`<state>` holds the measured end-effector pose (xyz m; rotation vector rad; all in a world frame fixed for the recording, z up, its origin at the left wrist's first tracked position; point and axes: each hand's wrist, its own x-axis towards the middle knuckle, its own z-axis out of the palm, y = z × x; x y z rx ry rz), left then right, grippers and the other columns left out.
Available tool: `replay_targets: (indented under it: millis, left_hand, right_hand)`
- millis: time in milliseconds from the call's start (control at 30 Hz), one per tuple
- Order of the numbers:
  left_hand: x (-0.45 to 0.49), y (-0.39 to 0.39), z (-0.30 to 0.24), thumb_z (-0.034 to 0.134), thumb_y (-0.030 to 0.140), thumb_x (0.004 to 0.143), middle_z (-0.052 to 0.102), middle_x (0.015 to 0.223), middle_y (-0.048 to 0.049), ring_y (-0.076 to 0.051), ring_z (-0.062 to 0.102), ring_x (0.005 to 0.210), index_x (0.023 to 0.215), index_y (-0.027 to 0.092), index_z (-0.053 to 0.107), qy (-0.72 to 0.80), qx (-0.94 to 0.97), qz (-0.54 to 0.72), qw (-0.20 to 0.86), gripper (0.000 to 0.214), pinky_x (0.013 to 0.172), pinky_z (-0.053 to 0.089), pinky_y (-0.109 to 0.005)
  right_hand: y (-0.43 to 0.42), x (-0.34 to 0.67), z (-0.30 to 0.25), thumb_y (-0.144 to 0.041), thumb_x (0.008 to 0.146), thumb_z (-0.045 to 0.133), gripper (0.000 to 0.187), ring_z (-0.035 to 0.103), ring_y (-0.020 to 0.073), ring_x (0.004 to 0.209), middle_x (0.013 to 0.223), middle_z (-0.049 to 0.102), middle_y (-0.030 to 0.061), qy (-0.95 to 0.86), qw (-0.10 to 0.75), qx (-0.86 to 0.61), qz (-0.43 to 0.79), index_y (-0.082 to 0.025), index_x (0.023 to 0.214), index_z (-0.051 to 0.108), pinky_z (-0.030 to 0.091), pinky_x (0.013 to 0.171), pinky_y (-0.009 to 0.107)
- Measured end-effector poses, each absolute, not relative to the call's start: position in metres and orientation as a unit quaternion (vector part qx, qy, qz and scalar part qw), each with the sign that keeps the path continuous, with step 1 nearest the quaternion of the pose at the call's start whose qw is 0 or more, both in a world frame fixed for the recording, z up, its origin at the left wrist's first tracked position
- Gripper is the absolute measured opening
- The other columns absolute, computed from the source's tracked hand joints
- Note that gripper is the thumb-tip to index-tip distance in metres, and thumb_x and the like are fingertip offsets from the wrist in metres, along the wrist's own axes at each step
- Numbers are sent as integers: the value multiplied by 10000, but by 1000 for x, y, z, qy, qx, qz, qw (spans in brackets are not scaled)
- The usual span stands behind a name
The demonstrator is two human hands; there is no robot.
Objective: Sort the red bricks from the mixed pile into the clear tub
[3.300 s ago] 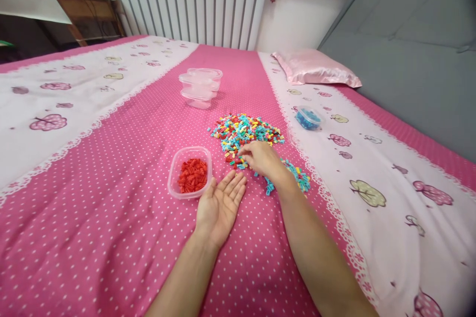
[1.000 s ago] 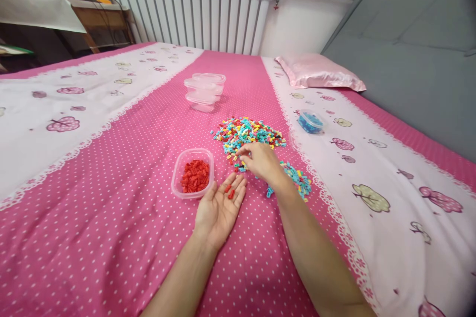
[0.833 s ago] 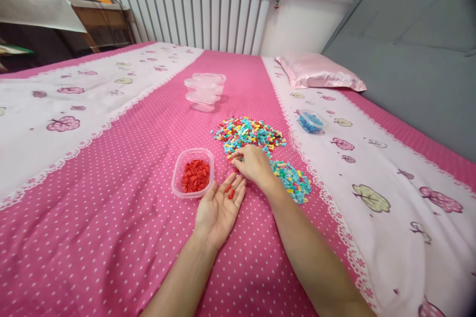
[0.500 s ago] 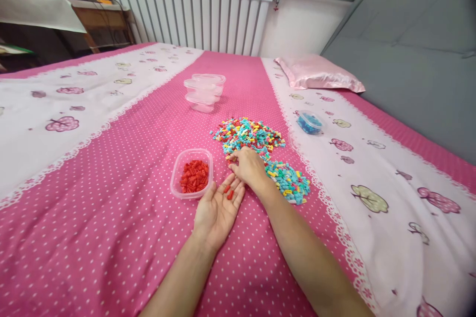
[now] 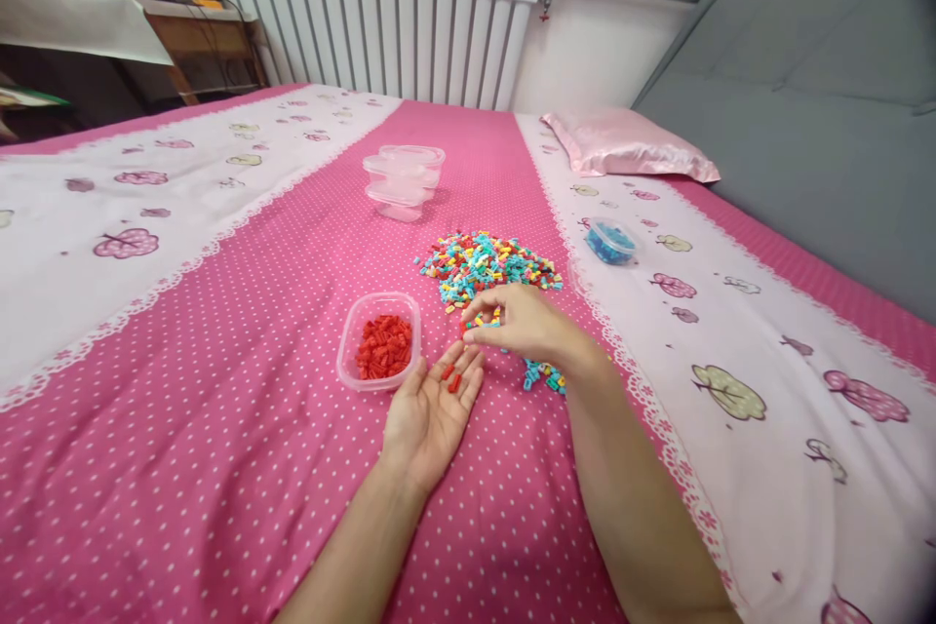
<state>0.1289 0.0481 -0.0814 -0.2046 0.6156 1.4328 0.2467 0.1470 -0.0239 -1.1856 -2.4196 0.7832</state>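
My left hand (image 5: 430, 416) lies palm up on the pink sheet, its fingers stretched out. Two small red building bricks (image 5: 454, 383) rest on its fingers. Just above those fingertips, my right hand (image 5: 521, 324) pinches another small red brick (image 5: 464, 330) between thumb and fingertips. A clear plastic tub (image 5: 343, 351) stands left of the left hand, with a heap of red bricks (image 5: 384, 347) in it. Beyond my right hand spreads a pile of mixed-colour bricks (image 5: 487, 261). A second pile of mostly blue-green bricks (image 5: 542, 375) is largely hidden behind the right hand and wrist.
Several stacked clear tubs (image 5: 404, 180) stand farther back on the bed. To the right sits a round-looking clear tub with blue bricks (image 5: 611, 242). A pink pillow (image 5: 629, 146) lies near the grey headboard (image 5: 797, 117). A white radiator (image 5: 380, 29) lines the wall.
My right hand has shifted slightly right and lifted from the pile's near edge, turning so that its pinched fingertips show a red brick. My left hand is nearly unmoved.
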Motion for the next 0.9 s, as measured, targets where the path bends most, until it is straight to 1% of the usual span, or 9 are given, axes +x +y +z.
replay_targets:
  millis: [100,167,233,333,433,567,700,900]
  left_hand:
    - [130,49,-81,314,263,943,643,1094,-204,-239,662,970,1325,45,418,283,-103,651,697,452,797,569,-335]
    - [130,49,-80,311,263,943,638,1102,-213,-248,653,994,1326,26,414,284,-98,650,698,462,807,564,-334]
    - [129,48,-80,305,265,943,619,1147,-228,-260,628,1050,1333,5,404,283,-89,645,704,479,825,558,-332]
    - [129,48,-81,301,268,943,595,1198,-233,-267,602,1097,1342,-5,395,286,-83,643,706,493,848,550,-331]
    - [129,48,-81,300,272,944,583,1217,-234,-262,602,1097,1340,-4,401,290,-83,643,704,493,850,549,-323]
    - [130,49,-79,294,273,946,581,1223,-234,-237,624,1062,1351,10,389,289,-87,646,701,492,834,554,-306]
    - [130,49,-77,296,271,946,593,1201,-231,-236,634,1043,1359,14,380,293,-89,647,699,493,823,559,-305]
    - [130,49,-78,292,278,947,577,1234,-231,-242,615,1082,1368,45,377,292,-91,644,701,489,824,560,-308]
  right_hand:
    - [138,246,-17,-279,702,708,198,538,83,638,756,664,-24,-864,168,-359,309,-215,888,731,378,623,210]
    - [138,244,-18,-262,724,688,206,552,88,654,788,678,-18,-853,196,-386,292,-219,921,727,390,638,212]
    - [144,242,-23,-233,749,659,186,580,106,685,792,688,-8,-835,207,-447,247,-221,920,731,404,661,222]
    - [154,238,-36,-215,768,645,169,620,137,751,789,700,3,-831,166,-494,193,-238,906,740,422,707,236]
    - [159,234,-47,-200,759,661,198,638,145,809,842,713,5,-848,115,-485,179,-265,928,739,433,745,233]
    - [157,226,-57,-167,736,669,232,648,164,869,888,719,13,-854,73,-489,163,-289,920,743,448,754,235]
    - [157,223,-62,-121,751,613,270,655,187,895,889,724,24,-850,57,-502,147,-302,901,745,461,755,256]
    - [157,224,-59,-165,749,633,182,653,172,856,871,721,28,-842,65,-513,150,-261,864,738,457,736,238]
